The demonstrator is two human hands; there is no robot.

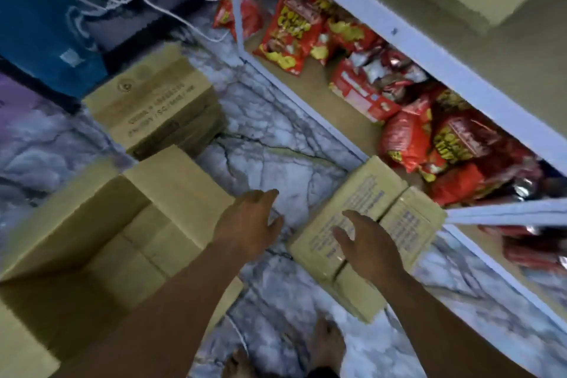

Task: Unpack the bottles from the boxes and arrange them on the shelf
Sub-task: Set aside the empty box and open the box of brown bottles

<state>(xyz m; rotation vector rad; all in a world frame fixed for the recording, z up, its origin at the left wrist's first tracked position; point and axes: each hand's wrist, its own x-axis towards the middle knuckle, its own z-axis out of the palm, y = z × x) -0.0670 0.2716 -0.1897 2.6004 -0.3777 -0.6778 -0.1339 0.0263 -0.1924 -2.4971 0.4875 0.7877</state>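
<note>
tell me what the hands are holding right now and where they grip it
Nothing is held. The left hand hangs open above the floor; the right hand spreads open over the closed box.

Both hands (250,219) (363,242) outstretched, fingers spread.

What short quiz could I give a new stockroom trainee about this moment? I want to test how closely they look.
1. True or false: the closed box lies beside the shelf.
2. Which hand is over that box? A) left hand B) right hand
3. Fill in: the big box at the left is ____.

Key: 1 true. 2 B. 3 open, with no bottles visible inside. Both hands are open and hold nothing.
</note>
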